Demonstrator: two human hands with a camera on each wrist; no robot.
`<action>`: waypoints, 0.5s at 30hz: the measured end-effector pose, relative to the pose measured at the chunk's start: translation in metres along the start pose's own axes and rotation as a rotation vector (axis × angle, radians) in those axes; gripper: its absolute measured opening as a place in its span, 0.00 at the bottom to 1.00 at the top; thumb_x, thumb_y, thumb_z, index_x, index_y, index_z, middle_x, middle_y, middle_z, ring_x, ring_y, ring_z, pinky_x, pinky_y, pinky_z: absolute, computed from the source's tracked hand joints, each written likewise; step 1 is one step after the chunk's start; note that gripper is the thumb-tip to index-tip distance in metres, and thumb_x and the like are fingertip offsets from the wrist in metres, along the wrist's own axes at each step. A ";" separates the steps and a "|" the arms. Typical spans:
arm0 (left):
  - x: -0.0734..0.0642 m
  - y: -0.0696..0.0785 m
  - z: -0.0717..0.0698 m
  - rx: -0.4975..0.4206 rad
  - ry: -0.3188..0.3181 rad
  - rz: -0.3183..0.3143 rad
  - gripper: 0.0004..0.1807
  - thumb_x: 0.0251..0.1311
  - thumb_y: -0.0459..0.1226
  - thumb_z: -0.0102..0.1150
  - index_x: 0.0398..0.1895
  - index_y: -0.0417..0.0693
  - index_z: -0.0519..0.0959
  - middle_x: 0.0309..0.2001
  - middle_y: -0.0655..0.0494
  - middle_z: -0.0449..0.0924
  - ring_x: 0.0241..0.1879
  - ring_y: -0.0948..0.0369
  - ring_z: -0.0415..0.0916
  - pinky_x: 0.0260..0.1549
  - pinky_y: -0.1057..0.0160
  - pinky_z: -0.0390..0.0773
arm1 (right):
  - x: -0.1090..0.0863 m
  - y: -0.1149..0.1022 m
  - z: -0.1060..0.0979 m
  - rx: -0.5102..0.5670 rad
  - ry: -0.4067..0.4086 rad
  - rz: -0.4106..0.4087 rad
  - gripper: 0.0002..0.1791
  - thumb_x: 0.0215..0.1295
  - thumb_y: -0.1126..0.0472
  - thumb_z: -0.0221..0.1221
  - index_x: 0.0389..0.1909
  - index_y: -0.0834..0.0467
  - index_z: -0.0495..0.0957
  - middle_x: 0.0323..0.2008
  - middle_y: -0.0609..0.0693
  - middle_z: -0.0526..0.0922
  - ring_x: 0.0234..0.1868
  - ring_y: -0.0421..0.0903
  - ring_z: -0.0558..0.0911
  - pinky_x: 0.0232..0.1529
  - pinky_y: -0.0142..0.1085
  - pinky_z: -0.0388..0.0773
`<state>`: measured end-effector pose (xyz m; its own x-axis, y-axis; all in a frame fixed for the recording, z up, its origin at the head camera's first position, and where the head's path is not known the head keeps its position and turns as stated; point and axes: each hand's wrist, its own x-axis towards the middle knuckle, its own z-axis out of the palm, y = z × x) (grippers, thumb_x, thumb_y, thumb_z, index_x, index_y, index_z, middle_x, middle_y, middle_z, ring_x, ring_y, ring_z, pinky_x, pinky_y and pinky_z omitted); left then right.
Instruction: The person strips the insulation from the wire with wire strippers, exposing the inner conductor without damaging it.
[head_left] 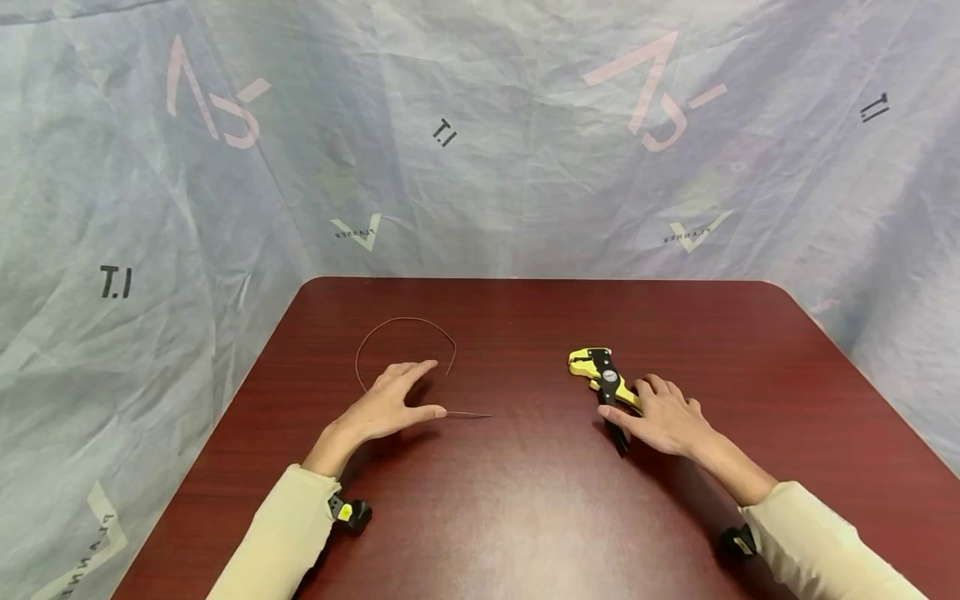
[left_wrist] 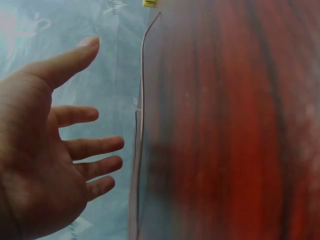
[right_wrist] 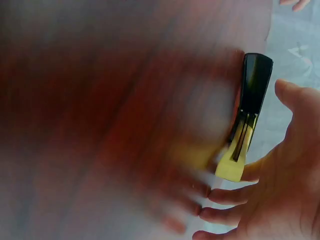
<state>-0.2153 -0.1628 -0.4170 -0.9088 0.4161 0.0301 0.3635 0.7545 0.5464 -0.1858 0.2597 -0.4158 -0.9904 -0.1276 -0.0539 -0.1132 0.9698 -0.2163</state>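
Note:
A thin brownish wire (head_left: 405, 317) lies in a loose loop on the left part of the table, with one end pointing right past my thumb. Over it hovers my left hand (head_left: 386, 406), fingers spread and holding nothing; the hand hides part of the loop. In the left wrist view the wire (left_wrist: 143, 65) runs along the tabletop beyond the fingertips. Farther right lies a yellow and black wire stripper (head_left: 609, 377), its head toward the back. My right hand (head_left: 666, 418) is at its handles (right_wrist: 257, 82), thumb and fingers extended on either side without curling round them.
The dark red wooden table (head_left: 510, 517) has rounded back corners. Behind it and along both sides hangs a grey-white printed sheet (head_left: 510, 167). A small black device (head_left: 352, 512) sits at the left wrist, another (head_left: 738, 543) at the right.

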 end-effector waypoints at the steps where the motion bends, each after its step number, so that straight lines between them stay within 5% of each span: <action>1: 0.000 -0.001 0.000 -0.018 -0.001 0.004 0.45 0.58 0.58 0.66 0.75 0.50 0.64 0.70 0.43 0.68 0.72 0.44 0.60 0.68 0.37 0.63 | 0.000 0.000 0.001 0.004 0.001 0.001 0.50 0.63 0.24 0.49 0.64 0.66 0.71 0.65 0.68 0.70 0.65 0.69 0.69 0.46 0.66 0.71; 6: 0.000 -0.008 0.001 -0.060 0.014 0.068 0.39 0.57 0.53 0.70 0.69 0.45 0.71 0.57 0.46 0.79 0.62 0.47 0.69 0.61 0.42 0.69 | -0.001 0.001 0.005 0.038 0.036 -0.001 0.48 0.62 0.25 0.52 0.63 0.65 0.71 0.65 0.68 0.69 0.65 0.68 0.68 0.47 0.66 0.70; 15: 0.004 -0.016 0.011 -0.052 0.047 0.169 0.28 0.53 0.47 0.74 0.55 0.44 0.81 0.45 0.51 0.81 0.48 0.55 0.74 0.52 0.53 0.73 | -0.002 0.000 0.014 0.122 0.141 -0.062 0.39 0.60 0.34 0.61 0.48 0.70 0.75 0.57 0.71 0.72 0.59 0.67 0.71 0.55 0.59 0.72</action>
<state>-0.2225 -0.1675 -0.4351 -0.8449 0.5093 0.1639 0.5018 0.6482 0.5727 -0.1829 0.2573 -0.4290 -0.9841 -0.1476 0.0988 -0.1724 0.9275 -0.3316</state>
